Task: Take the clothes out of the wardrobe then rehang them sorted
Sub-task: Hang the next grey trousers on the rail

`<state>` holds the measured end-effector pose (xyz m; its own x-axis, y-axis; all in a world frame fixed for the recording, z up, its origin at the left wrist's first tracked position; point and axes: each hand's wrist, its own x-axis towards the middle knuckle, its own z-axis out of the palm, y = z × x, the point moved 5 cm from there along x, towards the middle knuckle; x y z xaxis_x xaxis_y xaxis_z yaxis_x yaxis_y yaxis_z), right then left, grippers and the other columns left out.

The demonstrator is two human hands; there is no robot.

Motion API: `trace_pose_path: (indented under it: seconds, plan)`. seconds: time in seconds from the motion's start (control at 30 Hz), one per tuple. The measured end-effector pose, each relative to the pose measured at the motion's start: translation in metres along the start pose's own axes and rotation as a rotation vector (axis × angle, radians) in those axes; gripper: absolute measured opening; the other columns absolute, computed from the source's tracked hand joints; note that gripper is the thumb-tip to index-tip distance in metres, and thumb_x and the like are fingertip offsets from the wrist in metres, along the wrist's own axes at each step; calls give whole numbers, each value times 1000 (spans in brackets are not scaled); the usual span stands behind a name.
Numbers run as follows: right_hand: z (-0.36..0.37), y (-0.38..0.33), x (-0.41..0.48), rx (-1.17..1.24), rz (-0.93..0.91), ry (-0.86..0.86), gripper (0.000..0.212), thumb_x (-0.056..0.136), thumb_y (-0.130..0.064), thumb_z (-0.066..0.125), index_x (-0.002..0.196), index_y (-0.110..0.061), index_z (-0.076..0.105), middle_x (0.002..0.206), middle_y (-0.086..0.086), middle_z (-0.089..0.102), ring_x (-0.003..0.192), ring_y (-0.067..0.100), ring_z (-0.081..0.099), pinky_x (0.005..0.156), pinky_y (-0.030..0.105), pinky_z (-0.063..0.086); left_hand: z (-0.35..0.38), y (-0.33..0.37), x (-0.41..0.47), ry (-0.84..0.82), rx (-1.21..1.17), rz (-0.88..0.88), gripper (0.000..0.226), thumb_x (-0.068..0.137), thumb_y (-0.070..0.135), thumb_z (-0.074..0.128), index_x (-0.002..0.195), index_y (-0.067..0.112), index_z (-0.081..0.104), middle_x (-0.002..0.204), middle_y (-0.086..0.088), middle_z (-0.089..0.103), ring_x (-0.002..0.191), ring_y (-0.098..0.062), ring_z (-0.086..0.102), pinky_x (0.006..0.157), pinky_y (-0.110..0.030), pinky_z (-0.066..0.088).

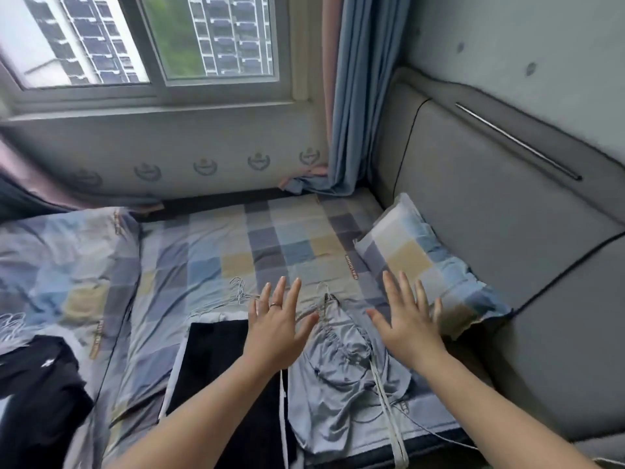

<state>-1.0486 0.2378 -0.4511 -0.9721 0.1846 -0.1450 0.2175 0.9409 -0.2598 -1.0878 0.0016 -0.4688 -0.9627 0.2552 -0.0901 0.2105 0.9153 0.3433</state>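
Both hands are out over the bed [209, 252], palms down. The left hand [277, 328], with a ring [274, 304] on one finger, is spread above the seam between the black garment [216, 367] and the grey-blue top [338, 384]. The right hand [407, 328] is fanned wide beside the top, fingers [390, 289] straight. It's hard to tell whether either palm touches cloth. A hanger hook [323, 286] pokes out at the top's far end, and bare wire hangers [238, 292] lie just beyond the black garment. A checked pillow [422, 258] leans on the grey headboard [490, 214], and a black T-shirt [37, 387] lies on the quilt [67, 262] at left.
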Motion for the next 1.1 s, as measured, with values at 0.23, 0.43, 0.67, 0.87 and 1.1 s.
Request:
trace_pose_path:
  seconds: [0.23, 0.43, 0.67, 0.87, 1.1]
  plan:
    - [66, 33, 80, -20, 44, -221, 72, 97, -63, 22, 153, -37, -15, 163, -5, -20, 149, 23, -18, 117, 58, -8, 56, -17, 60, -157, -15, -149, 72, 99, 65, 26, 159, 34, 3, 168, 0, 3, 154, -24, -4, 122, -49, 5]
    - [134, 58, 133, -32, 102, -321, 71, 98, -62, 23, 153, -38, -13, 164, -5, -14, 150, 24, -13, 118, 58, -4, 119, -48, 106, -229, -54, -226, 70, 99, 63, 30, 159, 34, 7, 167, 0, 11, 153, -25, 2, 122, -48, 9]
    - [272, 91, 213, -60, 197, -417, 70, 98, -62, 24, 155, -37, -9, 165, -5, -10, 151, 23, -10, 117, 58, -2, 262, -112, 187, -343, -108, -255, 71, 100, 59, 36, 159, 25, 17, 165, -7, 19, 152, -27, 10, 123, -40, 13]
    - [408, 127, 296, -121, 264, -449, 70, 98, -62, 26, 156, -36, -2, 165, -7, -4, 151, 24, -5, 117, 56, 0, 400, -164, 268, -434, -165, -155, 69, 101, 50, 42, 159, 22, 16, 164, -12, 18, 151, -28, 10, 123, -37, 13]
    - [517, 165, 400, -96, 287, -380, 73, 98, -59, 33, 156, -31, -1, 165, -3, -2, 151, 27, -1, 117, 57, 7, 505, -195, 352, -397, -196, -79, 65, 100, 31, 51, 155, 14, 22, 153, -17, 33, 142, -35, 31, 115, -42, 28]
